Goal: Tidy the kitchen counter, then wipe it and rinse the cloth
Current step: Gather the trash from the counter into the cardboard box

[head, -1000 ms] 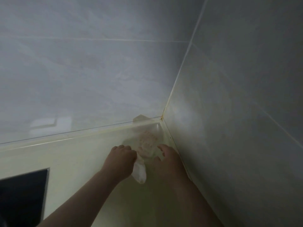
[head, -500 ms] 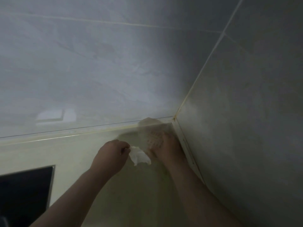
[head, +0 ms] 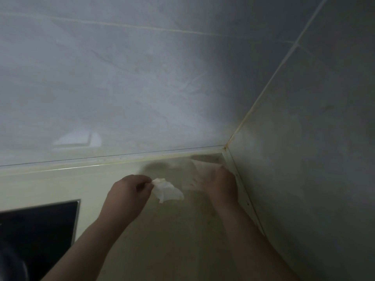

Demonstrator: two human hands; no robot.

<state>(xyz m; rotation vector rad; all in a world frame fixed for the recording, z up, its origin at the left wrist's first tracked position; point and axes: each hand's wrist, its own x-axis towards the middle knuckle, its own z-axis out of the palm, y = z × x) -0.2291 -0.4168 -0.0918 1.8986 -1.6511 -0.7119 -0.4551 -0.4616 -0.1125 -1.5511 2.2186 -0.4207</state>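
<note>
- The left hand's (head: 129, 192) fingers (head: 145, 184) were closed together at their tips, thumb against forefinger, pinching the edge of a crumpled white wad (head: 167, 190).
- The wad stuck out from that pinch toward 3 o'clock and drooped. Whether its lower end touched the table (head: 50, 187) could not be told.
- The right hand (head: 220, 184) lay at 3 o'clock from the wad, apart from it, with its back turned up.
- Its fingers (head: 222, 172) reached toward 12 o'clock onto a thin, pale cloth (head: 204, 169). They were too blurred to tell whether they lay flat or gripped it.
- The cloth showed faint reddish marks. It lay on the table in the far corner, at 1 o'clock from the wad, its far end near the strip where table met wall.
- Both forearms were bare and came in from 6 o'clock.
- The table was cream-coloured, with small dark specks along its right edge strip.
- A black hob (head: 38, 230) with a metal rim was set into the table at 8 o'clock from the left hand, well apart from both the wad and the cloth.
- A grey tiled back wall (head: 142, 88) rose at 12 o'clock and a side wall (head: 314, 159) at 3 o'clock, and they met above the cloth.
</note>
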